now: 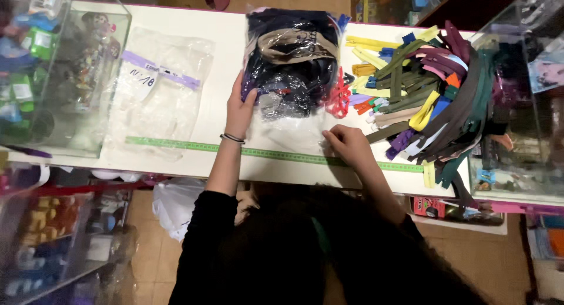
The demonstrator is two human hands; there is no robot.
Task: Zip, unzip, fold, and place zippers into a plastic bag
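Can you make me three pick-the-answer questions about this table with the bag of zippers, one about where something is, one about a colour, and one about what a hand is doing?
1. Where is the loose pile of zippers?
A. to the right of the clear bag
B. on the floor
C. inside the glass box on the left

2. What colour is the measuring tape along the table edge?
A. red
B. green
C. black

3. What is the left hand doing?
A. hanging in the air
B. resting flat against the side of the clear bag
C. gripping scissors

Answers: 1 A, the pile lies right of the bag on the table. 2 B, the tape is a green strip. 3 B, the palm lies on the bag's left side, while the right hand pinches its lower edge.
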